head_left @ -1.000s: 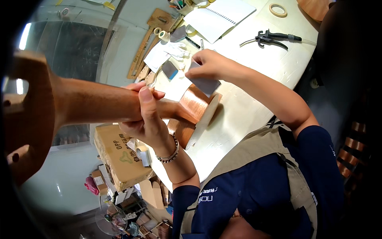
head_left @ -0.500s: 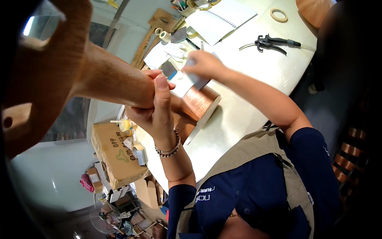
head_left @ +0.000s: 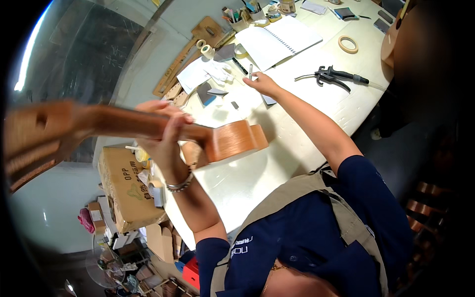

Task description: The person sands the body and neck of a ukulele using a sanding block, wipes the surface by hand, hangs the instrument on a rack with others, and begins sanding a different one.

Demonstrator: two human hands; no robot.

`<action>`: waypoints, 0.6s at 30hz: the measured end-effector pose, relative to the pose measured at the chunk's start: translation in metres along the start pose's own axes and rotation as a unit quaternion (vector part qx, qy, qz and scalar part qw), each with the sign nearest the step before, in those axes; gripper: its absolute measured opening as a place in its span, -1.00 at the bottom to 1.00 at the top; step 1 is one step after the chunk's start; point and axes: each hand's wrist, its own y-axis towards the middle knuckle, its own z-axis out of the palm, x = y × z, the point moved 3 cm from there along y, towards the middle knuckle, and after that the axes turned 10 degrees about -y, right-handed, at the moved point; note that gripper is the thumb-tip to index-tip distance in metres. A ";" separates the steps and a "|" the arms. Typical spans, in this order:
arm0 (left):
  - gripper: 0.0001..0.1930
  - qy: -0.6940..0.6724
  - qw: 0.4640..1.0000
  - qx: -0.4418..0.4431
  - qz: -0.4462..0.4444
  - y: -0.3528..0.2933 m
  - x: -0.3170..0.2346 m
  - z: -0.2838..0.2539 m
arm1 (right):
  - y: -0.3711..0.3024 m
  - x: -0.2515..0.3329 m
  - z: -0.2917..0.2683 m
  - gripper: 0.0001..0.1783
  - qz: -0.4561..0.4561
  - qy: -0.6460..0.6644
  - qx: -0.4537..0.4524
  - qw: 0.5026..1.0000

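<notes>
My left hand (head_left: 166,131) is wrapped round the neck of an unstrung wooden ukulele (head_left: 236,140). Its headstock, large and blurred, reaches toward the left edge, while the brown body is turned edge-on over the table. My right hand (head_left: 262,84) is apart from the instrument, thumb and fingers spread, low over the tabletop. Just beyond its fingertips lies a slim silver pen (head_left: 251,71). A grey sanding pad (head_left: 268,100) shows partly from under that hand; the rest of it is hidden.
On the white table (head_left: 302,123) lie a black air blow gun (head_left: 341,78), a tape roll (head_left: 348,44), a spiral notebook (head_left: 277,42), white gloves (head_left: 217,72) and grey abrasive sheets (head_left: 205,94). A cardboard box (head_left: 126,190) stands at the left. Another wooden body (head_left: 391,42) is at the right edge.
The ukulele has swung lower and rolled, its headstock dropping away from the upper left. My right hand has come off the ukulele's body, moved farther away and let go of the sanding pad.
</notes>
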 end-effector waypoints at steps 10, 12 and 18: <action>-0.63 0.125 0.918 -0.372 -0.061 -0.069 0.015 -0.092 | -0.003 -0.113 0.053 -0.33 -0.255 -0.461 -0.221 0.820; -0.64 0.087 0.899 -0.423 -0.076 -0.077 0.004 -0.096 | 0.009 -0.116 0.046 -0.47 -0.261 -0.468 -0.206 0.819; -0.75 -0.062 0.884 -0.461 -0.052 -0.104 0.005 -0.117 | -0.123 0.013 0.042 -0.44 -0.438 0.022 0.009 0.899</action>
